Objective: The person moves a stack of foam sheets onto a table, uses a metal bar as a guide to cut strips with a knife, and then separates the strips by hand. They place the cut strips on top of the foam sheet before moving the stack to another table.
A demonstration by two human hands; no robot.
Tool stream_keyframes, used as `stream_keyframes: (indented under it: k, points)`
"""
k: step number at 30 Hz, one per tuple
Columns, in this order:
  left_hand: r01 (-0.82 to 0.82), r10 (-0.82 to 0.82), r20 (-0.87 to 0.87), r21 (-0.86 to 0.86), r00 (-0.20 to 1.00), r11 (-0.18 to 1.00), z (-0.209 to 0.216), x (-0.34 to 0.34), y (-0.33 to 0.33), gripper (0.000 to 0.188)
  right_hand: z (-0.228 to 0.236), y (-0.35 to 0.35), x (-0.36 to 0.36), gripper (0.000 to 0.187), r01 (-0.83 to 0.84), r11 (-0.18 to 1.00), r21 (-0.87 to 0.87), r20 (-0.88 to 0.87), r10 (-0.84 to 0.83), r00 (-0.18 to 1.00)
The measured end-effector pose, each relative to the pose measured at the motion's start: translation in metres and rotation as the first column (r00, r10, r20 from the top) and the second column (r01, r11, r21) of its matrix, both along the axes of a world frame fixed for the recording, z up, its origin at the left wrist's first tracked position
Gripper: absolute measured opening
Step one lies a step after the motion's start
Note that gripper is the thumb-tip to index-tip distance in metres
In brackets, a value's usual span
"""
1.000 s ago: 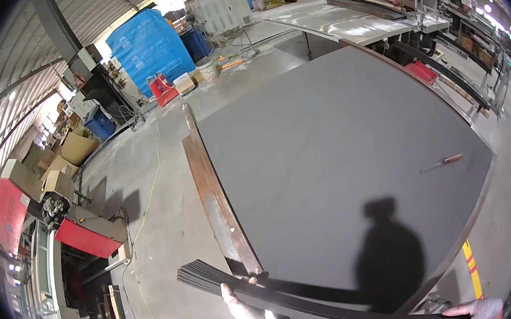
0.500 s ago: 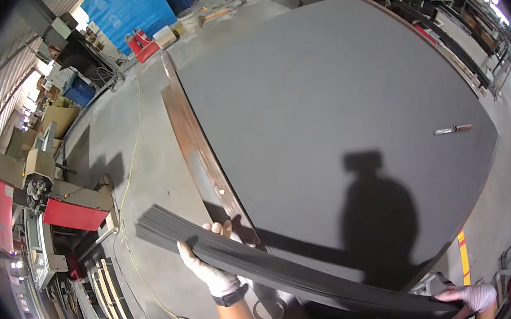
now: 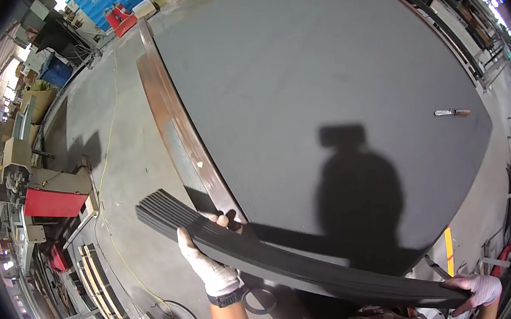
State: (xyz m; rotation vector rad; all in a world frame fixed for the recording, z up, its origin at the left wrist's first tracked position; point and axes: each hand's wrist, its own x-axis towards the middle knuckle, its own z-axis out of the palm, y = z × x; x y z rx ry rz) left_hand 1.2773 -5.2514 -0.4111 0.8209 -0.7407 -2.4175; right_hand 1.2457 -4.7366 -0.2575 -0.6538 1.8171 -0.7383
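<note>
A long bundle of dark grey strips hangs across the front, its ridged far-left end raised and its body sagging slightly toward the right. My left hand, in a white glove with a dark wristband below it, is closed around the bundle near that left end, fingertips showing beyond it. At the lower right my gloved right hand grips the other end. Beneath and beyond the bundle lies a wide dark grey sheet, with my shadow on it. A small wooden-handled tool rests near the sheet's right corner.
A brown metal rail runs along the sheet's left edge. On the floor to the left are a yellow cord, red-panelled machinery and stacked wooden slats. A black ring is beside my left wrist.
The view has tipped downward. The bundle has rolled in my hands, so the ridged strip edges at its left end now face up more. Both hands have kept their hold.
</note>
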Motion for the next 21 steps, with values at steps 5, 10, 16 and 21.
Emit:
stream_keyframes:
  k: [5,10,16,21]
  points:
    - [-0.117,0.118,-0.012,0.049,0.993,0.992,-0.020,-0.026,-0.024,0.060,-0.002,-0.034,0.004,0.085,0.085,0.983,0.160,0.092,-0.101,0.991]
    - [-0.180,0.183,-0.025,0.087,0.983,0.980,-0.019,0.008,-0.001,0.056,-0.012,0.004,0.017,0.085,0.194,0.975,0.106,0.152,-0.209,0.966]
    - [-0.230,0.233,-0.165,0.038,0.958,0.972,-0.022,0.033,0.044,0.055,-0.004,0.039,0.024,0.083,0.302,0.890,0.343,0.220,-0.388,0.895]
    - [-0.245,0.247,-0.170,0.031,0.954,0.969,-0.029,0.017,0.056,0.059,-0.009,0.072,0.032,0.083,0.404,0.828,0.387,0.231,-0.512,0.827]
